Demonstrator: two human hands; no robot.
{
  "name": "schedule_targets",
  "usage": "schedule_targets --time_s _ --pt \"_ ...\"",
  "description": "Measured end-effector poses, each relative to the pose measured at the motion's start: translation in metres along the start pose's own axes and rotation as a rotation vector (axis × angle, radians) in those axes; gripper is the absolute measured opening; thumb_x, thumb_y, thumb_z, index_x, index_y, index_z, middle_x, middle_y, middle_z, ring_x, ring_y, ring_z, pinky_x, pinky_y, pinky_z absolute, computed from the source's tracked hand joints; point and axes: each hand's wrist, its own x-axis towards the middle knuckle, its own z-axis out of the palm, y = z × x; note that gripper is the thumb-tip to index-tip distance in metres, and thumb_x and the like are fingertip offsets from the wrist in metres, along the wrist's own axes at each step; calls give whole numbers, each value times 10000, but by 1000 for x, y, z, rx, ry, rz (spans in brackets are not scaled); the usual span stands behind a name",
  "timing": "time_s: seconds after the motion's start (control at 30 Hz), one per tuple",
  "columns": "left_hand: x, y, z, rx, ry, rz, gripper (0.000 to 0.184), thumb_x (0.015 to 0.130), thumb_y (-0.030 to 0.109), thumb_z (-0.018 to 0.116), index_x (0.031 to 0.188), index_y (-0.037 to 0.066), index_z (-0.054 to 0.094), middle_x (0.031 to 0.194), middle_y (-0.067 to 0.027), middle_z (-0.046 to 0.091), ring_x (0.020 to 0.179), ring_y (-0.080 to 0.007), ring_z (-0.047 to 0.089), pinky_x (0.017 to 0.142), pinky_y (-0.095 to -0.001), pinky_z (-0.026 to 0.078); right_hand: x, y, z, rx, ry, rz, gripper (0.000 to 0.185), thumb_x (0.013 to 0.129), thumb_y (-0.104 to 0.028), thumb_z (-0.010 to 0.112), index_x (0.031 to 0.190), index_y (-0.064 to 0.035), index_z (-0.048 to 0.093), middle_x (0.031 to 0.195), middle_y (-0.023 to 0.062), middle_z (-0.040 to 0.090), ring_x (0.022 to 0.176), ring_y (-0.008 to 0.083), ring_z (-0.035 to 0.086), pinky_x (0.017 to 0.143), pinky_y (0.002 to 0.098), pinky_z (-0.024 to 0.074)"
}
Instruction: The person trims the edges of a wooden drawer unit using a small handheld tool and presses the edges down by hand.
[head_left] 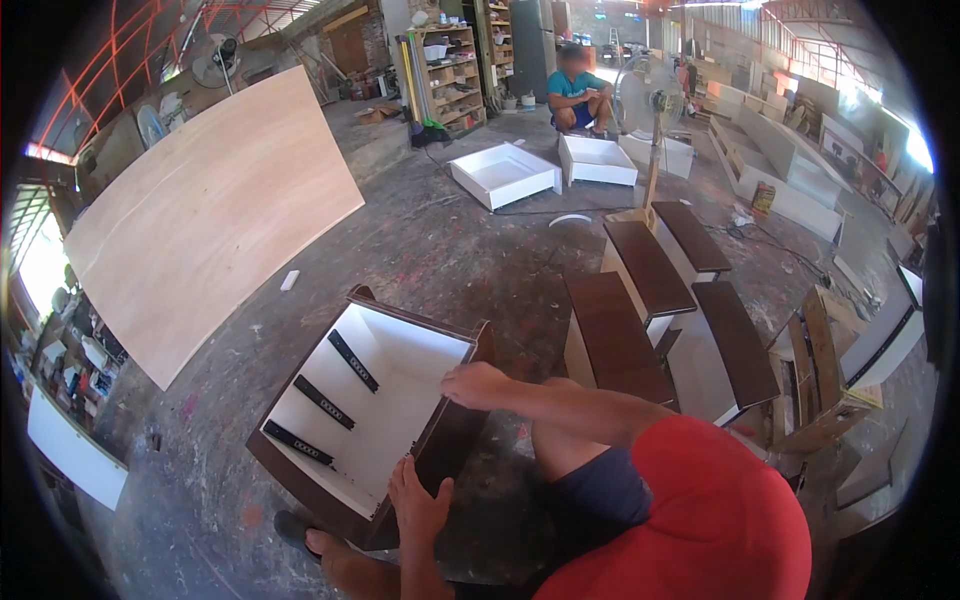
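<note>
A dark brown cabinet [375, 420] with a white inside lies open side up on the floor before me. Three black drawer slides [322, 402] are fixed to its inner left wall. My right hand [475, 386] rests at the upper part of the cabinet's right edge, fingers curled; whatever it may hold is hidden. Lower down, my left hand [420, 498] lies against the near right edge, its fingers stretched out and apart.
Brown-fronted drawers [620, 340] stand at the right, beside a wooden frame [815, 380]. A plywood sheet [220, 210] leans at the left. Farther off are two white drawers [505, 174], a fan [650, 98] and a crouching person [578, 92].
</note>
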Motion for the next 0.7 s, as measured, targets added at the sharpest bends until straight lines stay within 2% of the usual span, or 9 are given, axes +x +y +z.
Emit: schedule_targets --time_s 0.13,0.23,0.33,0.43,0.53,0.63,0.7 --pt "-1 0 2 -3 1 3 916 931 377 836 1620 -48 406 1634 -306 435 1546 -489 382 1311 -600 268 -1 11 6 -35 109 -116 193 995 -225 652 1129 -128 751 1130 73 751 1107 294 741 915 446 617" --pt "-1 -1 0 -6 -5 12 919 933 383 834 1621 -49 403 1635 -303 431 1551 -487 377 1317 -599 261 1 14 -1 -109 17 34 203 1001 -227 644 1141 -129 754 1134 69 751 1110 289 739 911 440 616" --pt "-1 5 -4 0 -24 -27 918 931 380 837 1618 -51 407 1640 -300 428 1556 -487 374 1324 -598 253 -2 0 0 13 14 -93 202 991 -213 645 1141 -133 755 1121 60 757 1112 287 738 911 436 617" --pt "-1 3 0 3 -8 -4 915 930 380 836 1617 -49 410 1644 -295 432 1563 -479 373 1331 -595 243 -2 5 -1 -16 29 -82 203 994 -203 637 1141 -135 759 1120 59 761 1113 285 739 916 439 618" --pt "0 1 -2 -14 -8 3 912 931 380 834 1616 -48 411 1643 -293 439 1565 -467 378 1332 -595 240 1 11 -6 -148 9 28 201 1004 -209 626 1136 -137 761 1135 65 764 1107 289 740 928 442 617" --pt "0 3 -2 -2 -10 -5 912 929 378 837 1615 -46 412 1639 -291 444 1566 -459 381 1332 -596 240 1 -8 -9 -70 -63 -46 200 995 -216 634 1128 -142 763 1166 59 767 1136 285 732 940 444 615" --pt "0 5 -2 -1 -3 0 910 929 377 837 1615 -44 413 1638 -292 444 1568 -458 379 1332 -596 241 2 0 1 -45 -29 -84 197 992 -217 643 1129 -145 764 1169 52 760 1157 281 724 944 444 613"
